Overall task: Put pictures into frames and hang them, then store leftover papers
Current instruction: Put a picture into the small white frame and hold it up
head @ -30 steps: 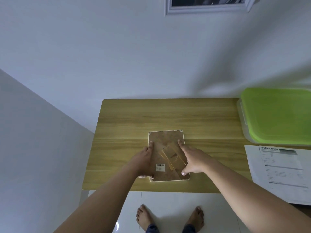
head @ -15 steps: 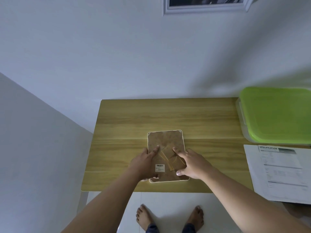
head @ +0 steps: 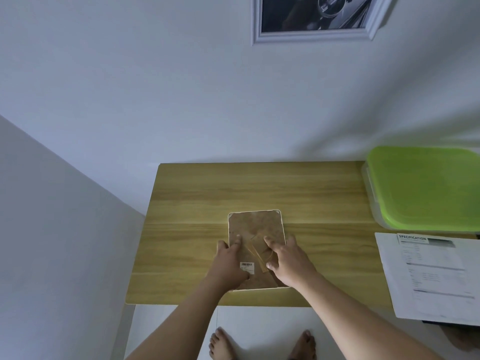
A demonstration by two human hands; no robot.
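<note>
The picture frame (head: 255, 229) lies face down near the front middle of the counter (head: 259, 188), its brown backing board up, a thin pale rim showing all round and a small barcode sticker (head: 247, 267) low on the board. A folding stand flap (head: 259, 249) lies flat across the backing. I'd judge it a light, stiff thing, likely glazed on the hidden face, so best gripped by its two long edges rather than by the flap, which looks thin and apt to bend.

The left hand (head: 228, 261) rests flat on the left part of the backing, fingers spread and pressing down, holding nothing. The right hand (head: 287, 261) is likewise laid open on the right part, its fingers touching the flap; neither hand is closed around anything.

Well to the right a printed specification sheet (head: 428, 274) overhangs the counter's front edge, and behind it sits a clear storage box with a green lid (head: 423, 185). On the wall above hangs a white-framed picture (head: 314, 19). Bare feet show on the floor below.
</note>
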